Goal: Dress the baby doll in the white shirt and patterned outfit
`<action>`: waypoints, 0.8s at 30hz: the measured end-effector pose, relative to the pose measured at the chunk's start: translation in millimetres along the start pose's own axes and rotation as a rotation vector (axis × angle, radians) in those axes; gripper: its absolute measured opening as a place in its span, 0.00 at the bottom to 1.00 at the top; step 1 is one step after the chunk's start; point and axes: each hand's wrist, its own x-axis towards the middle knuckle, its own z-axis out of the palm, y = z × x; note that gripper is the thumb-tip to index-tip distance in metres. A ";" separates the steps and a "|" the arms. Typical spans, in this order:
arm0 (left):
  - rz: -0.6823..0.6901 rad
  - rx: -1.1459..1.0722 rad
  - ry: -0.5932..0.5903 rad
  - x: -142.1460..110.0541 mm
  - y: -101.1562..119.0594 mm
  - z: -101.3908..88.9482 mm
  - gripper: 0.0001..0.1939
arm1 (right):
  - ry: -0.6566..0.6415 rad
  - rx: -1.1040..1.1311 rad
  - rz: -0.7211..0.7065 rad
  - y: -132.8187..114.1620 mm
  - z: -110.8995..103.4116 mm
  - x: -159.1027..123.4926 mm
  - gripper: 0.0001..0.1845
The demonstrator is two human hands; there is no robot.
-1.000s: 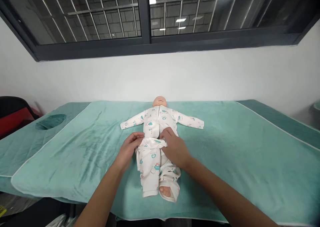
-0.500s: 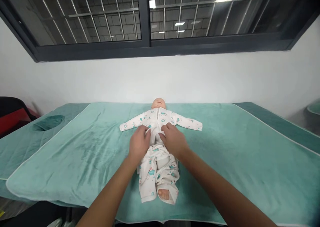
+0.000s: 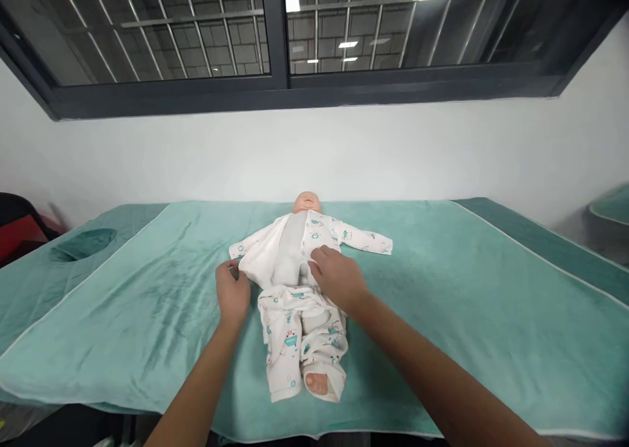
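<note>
A baby doll (image 3: 307, 202) lies on its back on the bed, arms spread and head toward the wall. It wears a white printed baby shirt (image 3: 366, 238) and matching pants (image 3: 285, 345); one foot shows at a pant cuff. My left hand (image 3: 232, 293) pinches the shirt's left front panel, folded out to the side so its plain white inside shows. A pale grey torso is bared between the panels. My right hand (image 3: 339, 276) is closed at the edge of the right panel, over the doll's belly; its fingertips are partly hidden.
A green plush cover (image 3: 472, 316) lies over the bed, which has a face hole (image 3: 86, 244) at the left end. Behind stands a white wall (image 3: 221, 158) below a dark-framed window (image 3: 314, 93). A red and black item (image 3: 22, 231) is at the far left.
My left hand has moved left, drawing the left shirt panel outward and baring the torso. My right hand stays near the right panel. The view has shifted slightly.
</note>
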 end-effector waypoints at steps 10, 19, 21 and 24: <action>0.368 0.070 -0.185 -13.9 -2.7 -0.6 0.07 | 0.496 0.496 0.889 141.2 -5.8 -80.4 0.19; -0.028 -0.207 -0.736 -27.1 22.3 -15.1 0.06 | 0.034 0.659 0.285 60.4 -0.4 -66.8 0.13; -0.046 -0.261 -0.866 -27.0 24.5 -22.4 0.07 | -0.105 0.742 0.159 44.1 2.1 -61.1 0.12; -0.041 -0.289 -0.983 -26.8 25.5 -30.1 0.08 | -0.221 0.809 0.092 36.7 3.6 -58.7 0.11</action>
